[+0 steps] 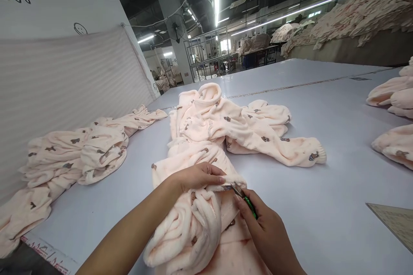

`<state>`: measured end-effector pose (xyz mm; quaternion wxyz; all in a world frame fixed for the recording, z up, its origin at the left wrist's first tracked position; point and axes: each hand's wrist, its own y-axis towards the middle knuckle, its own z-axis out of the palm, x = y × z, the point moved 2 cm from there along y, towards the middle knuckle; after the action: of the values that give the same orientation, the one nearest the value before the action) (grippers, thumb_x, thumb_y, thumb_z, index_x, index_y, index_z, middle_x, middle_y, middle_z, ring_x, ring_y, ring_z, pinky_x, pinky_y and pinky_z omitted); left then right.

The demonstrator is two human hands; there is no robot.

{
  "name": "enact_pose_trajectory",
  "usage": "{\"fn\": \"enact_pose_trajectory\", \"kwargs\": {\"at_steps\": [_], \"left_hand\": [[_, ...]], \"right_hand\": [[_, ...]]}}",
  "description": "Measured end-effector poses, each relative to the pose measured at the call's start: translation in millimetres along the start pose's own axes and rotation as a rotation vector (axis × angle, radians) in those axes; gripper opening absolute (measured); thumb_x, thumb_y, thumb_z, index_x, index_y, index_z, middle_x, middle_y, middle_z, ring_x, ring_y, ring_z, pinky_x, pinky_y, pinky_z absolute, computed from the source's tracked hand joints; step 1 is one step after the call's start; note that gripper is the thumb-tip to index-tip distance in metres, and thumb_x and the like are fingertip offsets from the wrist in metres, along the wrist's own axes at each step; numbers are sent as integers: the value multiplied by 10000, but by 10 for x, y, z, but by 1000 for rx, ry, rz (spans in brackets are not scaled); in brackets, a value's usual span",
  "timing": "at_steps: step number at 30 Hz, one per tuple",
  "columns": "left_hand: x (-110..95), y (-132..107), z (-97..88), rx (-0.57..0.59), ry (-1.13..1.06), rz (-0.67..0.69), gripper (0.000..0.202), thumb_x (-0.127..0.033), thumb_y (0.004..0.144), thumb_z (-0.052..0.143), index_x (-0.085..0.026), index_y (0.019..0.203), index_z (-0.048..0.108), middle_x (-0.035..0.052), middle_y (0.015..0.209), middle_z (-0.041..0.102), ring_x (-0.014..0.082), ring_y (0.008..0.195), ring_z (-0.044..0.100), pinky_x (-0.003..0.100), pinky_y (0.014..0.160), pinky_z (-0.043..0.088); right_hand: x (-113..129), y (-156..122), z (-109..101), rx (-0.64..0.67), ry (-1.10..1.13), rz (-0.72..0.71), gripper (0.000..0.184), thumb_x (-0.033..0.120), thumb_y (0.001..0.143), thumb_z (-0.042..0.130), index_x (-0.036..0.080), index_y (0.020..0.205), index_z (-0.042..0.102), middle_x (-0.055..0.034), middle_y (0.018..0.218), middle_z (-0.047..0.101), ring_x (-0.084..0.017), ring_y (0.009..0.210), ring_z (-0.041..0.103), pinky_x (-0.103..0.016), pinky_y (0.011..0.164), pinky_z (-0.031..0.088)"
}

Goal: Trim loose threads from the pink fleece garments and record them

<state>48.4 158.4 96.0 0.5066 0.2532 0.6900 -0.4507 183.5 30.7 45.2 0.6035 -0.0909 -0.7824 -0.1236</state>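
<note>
Pinching garment edge (pixel 232 178) by snips (pixel 250 207), tabletop (pixel 309 206) alongside

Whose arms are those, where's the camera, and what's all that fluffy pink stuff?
There's no robot here, just a person's two bare hands. The camera sits on their head, so you look forward and down, almost as they do. The left hand pinches the edge of some fuzzy pink cloth with little printed pictures. The right hand holds small green-handled snips against that edge. More pink clothing lies at the left on the pale table.
</note>
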Motion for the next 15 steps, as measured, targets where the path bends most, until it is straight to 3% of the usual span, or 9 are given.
{"fn": "enact_pose_trajectory", "kwargs": {"at_steps": [3, 6, 9, 12, 15], "left_hand": [[3, 7, 38, 1, 44, 4, 371, -455, 710, 665, -132, 891, 687, 5, 726, 621, 102, 618, 504, 232, 612, 402], [-47, -16, 68, -52, 115, 14, 334, -419, 719, 647, -123, 870, 684, 5, 710, 610, 100, 608, 497, 219, 580, 392], [-216, -87, -30, -218, 215, 67, 251, -327, 722, 623, -120, 852, 681, 1, 703, 600, 79, 563, 456, 193, 524, 352], [-490, -200, -260, -447, 304, 140, 230, -261, 720, 571, -130, 884, 665, -12, 696, 587, 57, 501, 392, 177, 469, 300], [-696, -275, -437, -541, 377, 156, 222, -243, 710, 540, -136, 863, 659, -21, 650, 566, 57, 478, 392, 169, 449, 289]], "right_hand": [[4, 7, 14, -18, -25, -18, 313, 538, 838, 437, 297, 938, 609, 18, 769, 645, -192, 662, 566, -257, 611, 379], [-16, -1, -16, -17, 16, -18, 308, 529, 848, 425, 279, 823, 604, 26, 637, 571, -177, 599, 525, -253, 585, 377], [-121, 16, -138, -52, 76, 40, 342, 539, 853, 410, 247, 717, 525, 28, 612, 506, -162, 611, 514, -240, 581, 395], [-305, 47, -256, -80, 88, 156, 342, 549, 841, 436, 231, 786, 546, -9, 781, 603, -185, 734, 567, -261, 630, 430], [-490, 36, -226, 27, 82, 209, 306, 501, 786, 574, 196, 804, 595, -16, 811, 629, -188, 779, 580, -310, 699, 435]]}}
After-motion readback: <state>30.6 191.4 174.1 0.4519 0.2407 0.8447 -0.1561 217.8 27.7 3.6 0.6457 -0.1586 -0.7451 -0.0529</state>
